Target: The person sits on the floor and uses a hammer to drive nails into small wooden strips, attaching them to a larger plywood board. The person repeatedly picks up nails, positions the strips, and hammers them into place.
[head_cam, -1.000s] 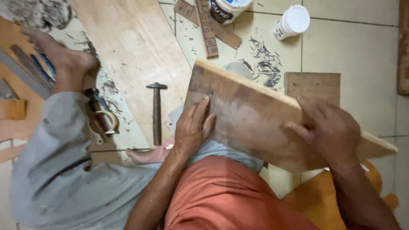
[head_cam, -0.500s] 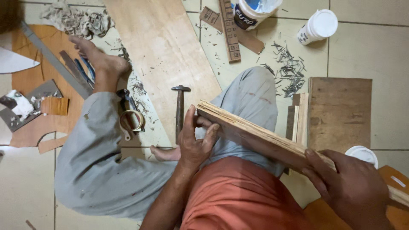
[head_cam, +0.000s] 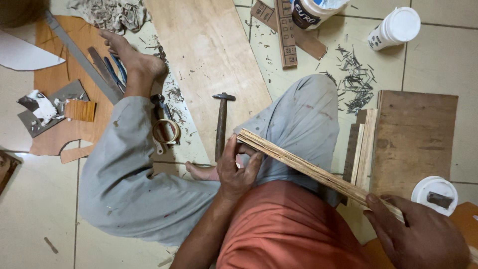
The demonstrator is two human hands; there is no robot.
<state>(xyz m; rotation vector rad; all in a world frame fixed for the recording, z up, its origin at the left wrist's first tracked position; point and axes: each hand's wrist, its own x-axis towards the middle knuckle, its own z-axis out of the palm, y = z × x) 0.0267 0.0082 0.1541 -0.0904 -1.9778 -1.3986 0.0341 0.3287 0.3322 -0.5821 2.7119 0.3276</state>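
Across the person's lap, a plywood board point(head_cam: 308, 169) lay tilted on edge, its layered edge upward. The left hand point(head_cam: 238, 168) had its grip closed around the board's near-left end; the right hand point(head_cam: 423, 234) clasped the other end. Beside the knee, a hammer point(head_cam: 221, 124) and scattered nails point(head_cam: 356, 84) lay on the tiled floor point(head_cam: 438, 65).
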